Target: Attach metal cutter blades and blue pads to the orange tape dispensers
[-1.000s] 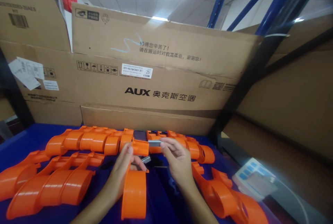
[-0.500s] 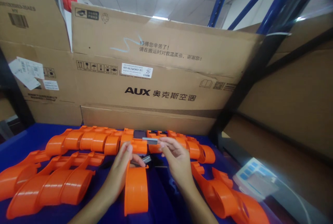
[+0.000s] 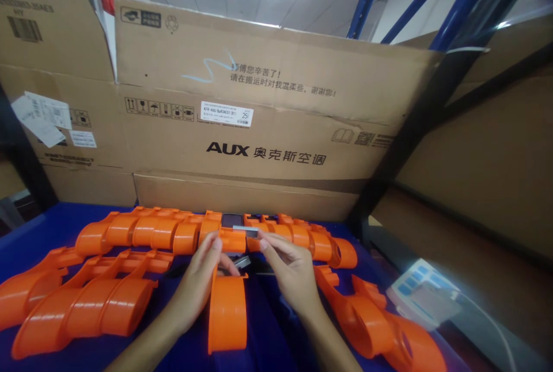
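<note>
My left hand (image 3: 202, 273) grips an orange plastic holder (image 3: 228, 314) near its upper end, fingers closed on it, thumb in front; its wide curved band hangs down above the blue bench (image 3: 38, 225). My right hand (image 3: 291, 262) pinches the right end of a grey toothed strip (image 3: 245, 231) between thumb and fingers. Strip is roughly level, left end at the holder's top edge; can't tell if they touch. A second grey piece (image 3: 243, 262) shows beside my left fingertips, above the band; can't tell if I'm holding it. More orange holders (image 3: 127, 306) sit in rows on the bench, left, right and behind my hands. Dark rectangular object (image 3: 232, 220) in the back row. AUX-printed cardboard (image 3: 268, 190) stands behind; white-and-blue box (image 3: 415, 280) off to the right.
</note>
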Demonstrator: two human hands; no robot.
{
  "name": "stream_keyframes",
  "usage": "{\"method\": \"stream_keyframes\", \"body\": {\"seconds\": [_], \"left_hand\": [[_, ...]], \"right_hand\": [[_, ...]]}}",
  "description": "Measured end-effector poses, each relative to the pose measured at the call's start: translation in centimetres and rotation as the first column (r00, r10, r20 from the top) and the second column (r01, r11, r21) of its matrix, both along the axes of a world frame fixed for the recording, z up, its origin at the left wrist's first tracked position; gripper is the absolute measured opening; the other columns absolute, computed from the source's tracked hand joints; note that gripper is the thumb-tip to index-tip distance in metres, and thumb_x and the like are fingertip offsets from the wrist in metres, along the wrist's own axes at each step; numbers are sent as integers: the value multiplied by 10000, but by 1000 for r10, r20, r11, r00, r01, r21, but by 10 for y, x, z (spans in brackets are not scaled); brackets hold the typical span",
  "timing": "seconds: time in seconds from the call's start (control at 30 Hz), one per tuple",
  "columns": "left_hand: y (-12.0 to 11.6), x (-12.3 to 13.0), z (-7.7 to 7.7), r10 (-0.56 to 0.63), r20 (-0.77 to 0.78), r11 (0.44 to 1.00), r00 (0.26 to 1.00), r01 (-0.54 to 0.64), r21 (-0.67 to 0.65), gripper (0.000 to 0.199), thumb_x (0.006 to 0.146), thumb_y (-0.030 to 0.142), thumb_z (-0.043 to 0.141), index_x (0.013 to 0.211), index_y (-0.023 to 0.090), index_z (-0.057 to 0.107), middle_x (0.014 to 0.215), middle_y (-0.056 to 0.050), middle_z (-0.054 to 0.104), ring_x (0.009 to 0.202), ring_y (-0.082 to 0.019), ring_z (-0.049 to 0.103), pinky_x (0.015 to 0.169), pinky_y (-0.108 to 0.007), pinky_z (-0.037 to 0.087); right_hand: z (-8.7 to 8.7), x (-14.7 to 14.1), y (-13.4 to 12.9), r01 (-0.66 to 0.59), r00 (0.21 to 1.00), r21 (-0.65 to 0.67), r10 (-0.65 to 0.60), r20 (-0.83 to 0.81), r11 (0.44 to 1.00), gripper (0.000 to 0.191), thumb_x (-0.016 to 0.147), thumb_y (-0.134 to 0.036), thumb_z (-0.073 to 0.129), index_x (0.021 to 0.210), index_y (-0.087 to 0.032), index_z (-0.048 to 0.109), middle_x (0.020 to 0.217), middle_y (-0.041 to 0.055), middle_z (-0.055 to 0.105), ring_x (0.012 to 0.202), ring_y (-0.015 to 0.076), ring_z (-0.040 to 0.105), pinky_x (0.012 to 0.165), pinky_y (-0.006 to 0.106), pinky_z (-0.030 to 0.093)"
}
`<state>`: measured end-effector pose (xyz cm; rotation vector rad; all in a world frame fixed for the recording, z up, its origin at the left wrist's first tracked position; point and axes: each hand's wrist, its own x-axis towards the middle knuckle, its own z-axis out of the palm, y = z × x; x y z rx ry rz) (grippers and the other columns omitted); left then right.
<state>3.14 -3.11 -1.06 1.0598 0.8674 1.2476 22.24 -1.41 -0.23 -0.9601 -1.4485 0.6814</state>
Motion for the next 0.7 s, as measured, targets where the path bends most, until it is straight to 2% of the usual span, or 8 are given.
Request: {"method": "stream_keyframes", "body": {"seconds": [0.13,0.27,0.4,0.57,0.7], "left_hand": [[0,0,-1,5,-95,1000,996,-4,10,532,914,699,499,887,189,649,648,-9,665,503,-147,530,523,-260,388],[-1,0,-3,14,-70,1000,997,-12,21,478,896,656,574,950,190,666,631,-13,688,508,-166,550,534,-267,375],[-1,-1,-3,35,-40,999,999,-34,26,437,879,609,636,1000,192,680,622,-14,701,526,-184,572,560,-279,389],[1,-1,-3,51,-50,998,997,-50,24,447,869,615,645,1030,201,692,632,-22,719,585,-207,621,610,-294,432],[2,0,-5,-2,0,999,1000,2,-46,479,844,661,640,959,200,696,602,-17,706,460,-164,563,510,-271,390]], "right_hand": [[7,-2,-4,-21,995,41,17,94,999,206,902,-332,719,1083,-294,811,1155,73,785,1106,286,721,1042,509,535],[11,-6,-9,-87,986,43,80,147,995,203,931,-327,689,1097,-310,803,1231,64,757,1167,280,696,1073,511,511],[12,-8,-10,-94,983,56,84,162,994,219,934,-335,687,1127,-319,790,1255,58,746,1174,283,693,1076,515,509],[17,-3,-10,-133,970,42,121,213,990,241,939,-332,680,1158,-320,779,1242,54,752,1150,284,705,1048,496,532],[19,5,-8,-141,961,2,137,241,990,220,943,-331,667,1115,-291,799,1129,50,793,1029,272,745,948,443,579]]}}
